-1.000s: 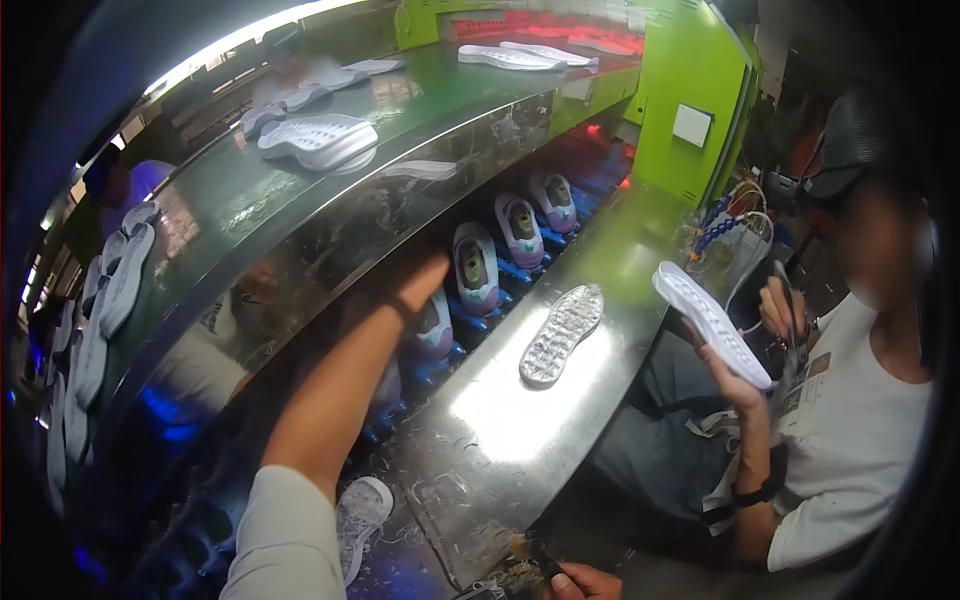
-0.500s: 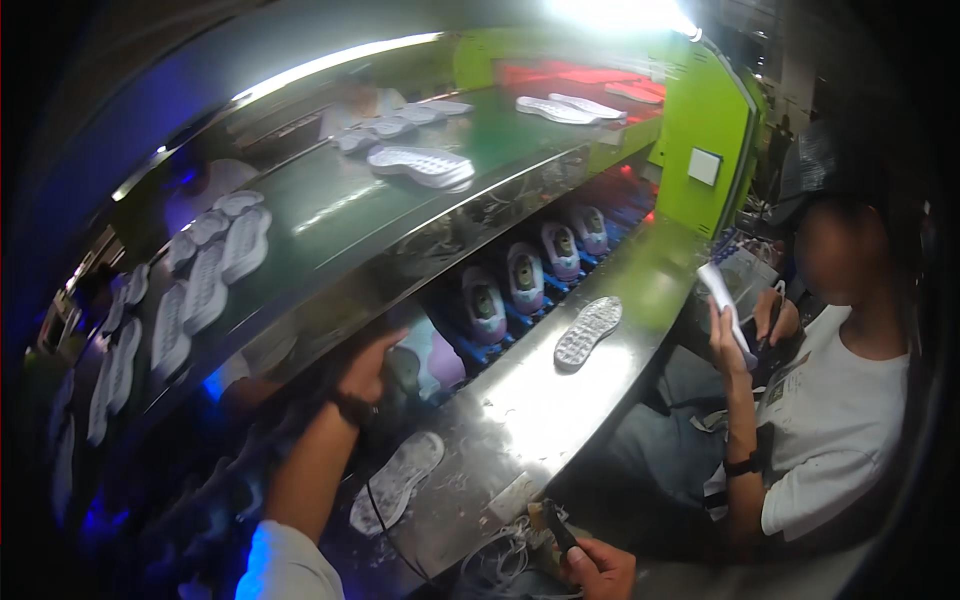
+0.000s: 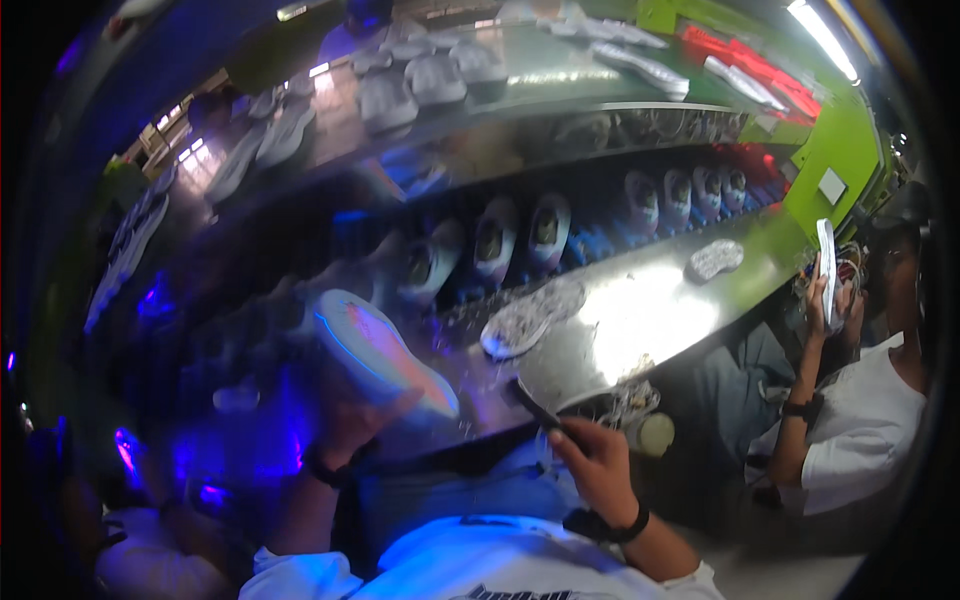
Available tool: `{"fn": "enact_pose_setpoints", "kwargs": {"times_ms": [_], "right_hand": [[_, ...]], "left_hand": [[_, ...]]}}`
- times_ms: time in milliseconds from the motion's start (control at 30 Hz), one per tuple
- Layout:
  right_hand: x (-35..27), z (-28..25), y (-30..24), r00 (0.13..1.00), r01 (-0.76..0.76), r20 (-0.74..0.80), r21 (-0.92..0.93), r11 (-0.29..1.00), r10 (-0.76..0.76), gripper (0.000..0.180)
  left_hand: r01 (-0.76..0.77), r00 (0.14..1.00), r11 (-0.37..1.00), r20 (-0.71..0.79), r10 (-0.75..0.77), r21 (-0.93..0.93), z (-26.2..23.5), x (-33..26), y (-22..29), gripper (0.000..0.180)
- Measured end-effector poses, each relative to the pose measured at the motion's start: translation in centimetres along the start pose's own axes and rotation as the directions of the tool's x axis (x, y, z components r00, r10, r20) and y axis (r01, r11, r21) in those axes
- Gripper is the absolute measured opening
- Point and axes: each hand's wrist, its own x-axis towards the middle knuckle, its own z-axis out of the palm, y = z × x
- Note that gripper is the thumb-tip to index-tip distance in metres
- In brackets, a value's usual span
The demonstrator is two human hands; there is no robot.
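From the view's centre, the left hand (image 3: 352,425), blurred, gripped a pale shoe (image 3: 377,348) toward eight o'clock; the right hand (image 3: 597,465) clasped a slim dark tool (image 3: 536,405) toward five. A sole (image 3: 715,260) lay on the counter (image 3: 645,325) near three.

Left hand (image 3: 350,425) blurred, gripping — one finger (image 3: 408,402) extended rightward, right hand (image 3: 598,462) closed, thumb (image 3: 560,440) forward, forearm (image 3: 665,552) rising from lower right.

Dark lettering (image 3: 520,593) stands on the wearer's white shirt (image 3: 465,550), too cropped to read.
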Motion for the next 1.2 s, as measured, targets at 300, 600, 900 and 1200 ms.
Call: {"fn": "enact_pose_setpoints", "kwargs": {"times_ms": [300,600,900,1200], "right_hand": [[2.3,7.3,0.2,0.944,-0.142,0.294,-0.049,0.989,0.150,0.031],[4.0,13.3,4.9,0.948,-0.059,0.303,-0.150,0.987,0.103,0.031],[5.4,16.6,6.6,0.936,0.051,0.350,-0.223,0.974,0.031,0.031],[1.6,15.0,5.9,0.858,-0.160,0.485,-0.060,0.985,0.169,0.028]], "left_hand": [[-0.060,0.995,0.861,-0.040,0.093,0.506,-4.0,-7.5,-4.7,0.081],[-0.124,0.992,0.789,0.056,0.113,0.602,-3.9,-13.4,-4.2,0.076],[-0.163,0.973,0.771,-0.029,0.229,0.615,-3.4,-16.5,-6.9,0.071],[-0.164,0.976,0.769,-0.009,0.215,0.618,-3.9,-16.9,-6.7,0.070]]}}
